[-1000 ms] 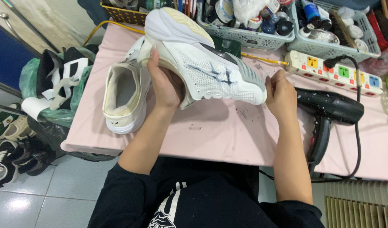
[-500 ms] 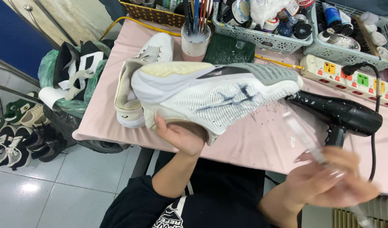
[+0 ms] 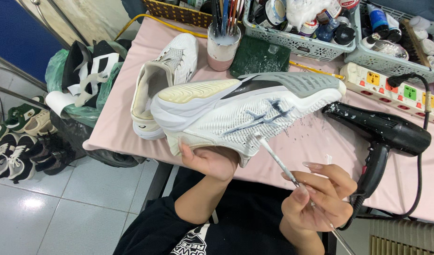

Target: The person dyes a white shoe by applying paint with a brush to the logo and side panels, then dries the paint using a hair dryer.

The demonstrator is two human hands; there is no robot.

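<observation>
Left hand [image 3: 208, 160] closed under white sneaker [image 3: 245, 111], gripping it from inside, shoe held on side above counter [image 3: 118, 123], sole turned up and away. Right hand [image 3: 318, 198] pinches thin paintbrush [image 3: 278, 158], tip touching mesh beside dark blue side marking. Step in hand, likely: touching up side panel. Next stroke needs steady shoe, light tip pressure, staying within marking. Second sneaker [image 3: 162, 89] rests behind; black hair dryer [image 3: 384, 137] lies right; brush cup [image 3: 222, 45] beyond.

Obstacles, table [image 3: 122, 118]: I note a second shoe [image 3: 162, 89] at the left edge, brush cup [image 3: 222, 47] and baskets [image 3: 292, 40] along the far edge, hair dryer [image 3: 382, 134] near the right. Free passage: bare pink strip by the near edge, between dryer and held shoe [image 3: 245, 111].
</observation>
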